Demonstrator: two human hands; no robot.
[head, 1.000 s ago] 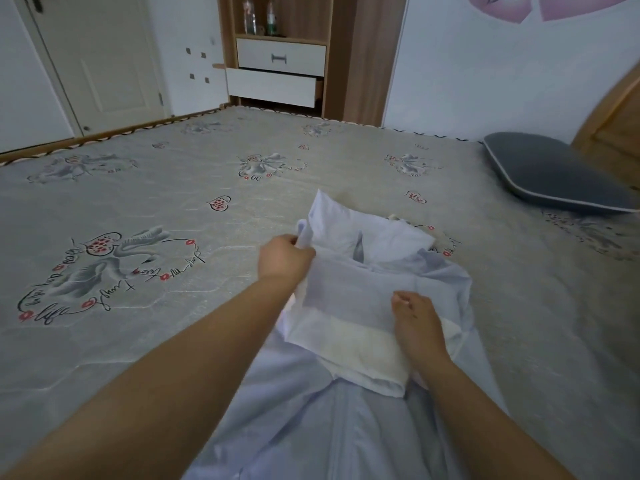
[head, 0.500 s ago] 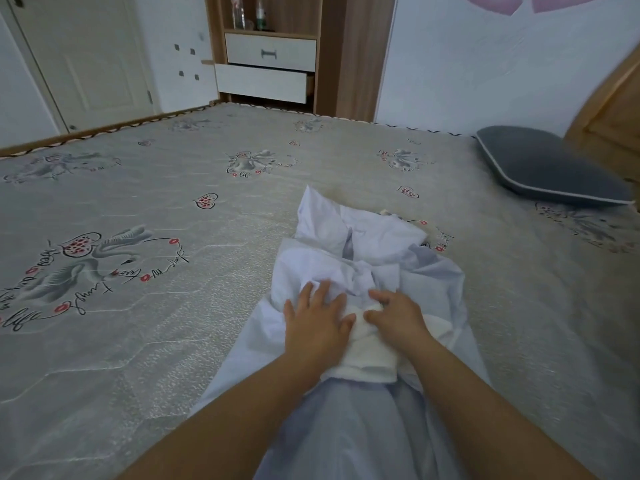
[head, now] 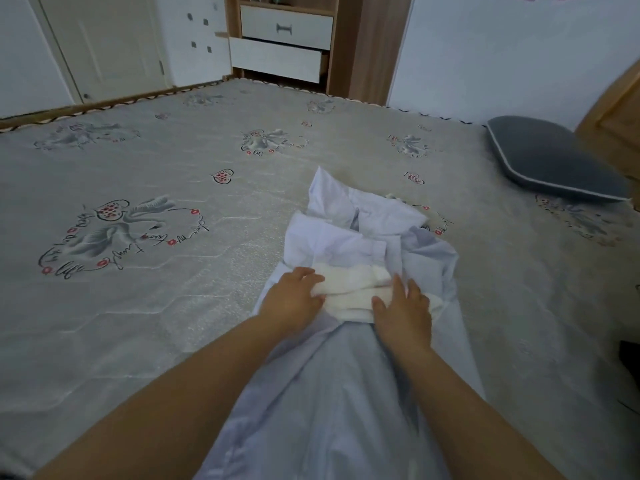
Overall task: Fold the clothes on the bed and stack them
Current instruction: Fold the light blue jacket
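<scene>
A pale blue garment (head: 332,393) lies lengthwise on the bed (head: 138,306), running from the near edge toward the middle. On its far part sits a folded white cloth (head: 349,289) with a thin lavender-white piece (head: 332,244) spread just beyond it. My left hand (head: 294,299) rests on the left end of the white cloth, fingers laid over its edge. My right hand (head: 403,306) presses flat on the right end, fingers straight. More crumpled white fabric (head: 367,209) bunches up behind.
A dark grey pillow (head: 550,161) lies at the far right by the wooden headboard (head: 616,112). Beyond the bed's far edge stands a wooden cabinet (head: 356,46) with one white drawer (head: 277,58) pulled out. A door (head: 104,43) is at the back left.
My left hand let go of the lifted lavender piece and came down. Both hands then moved apart along the white cloth, flattening it, and the lavender piece now lies spread beyond it.
</scene>
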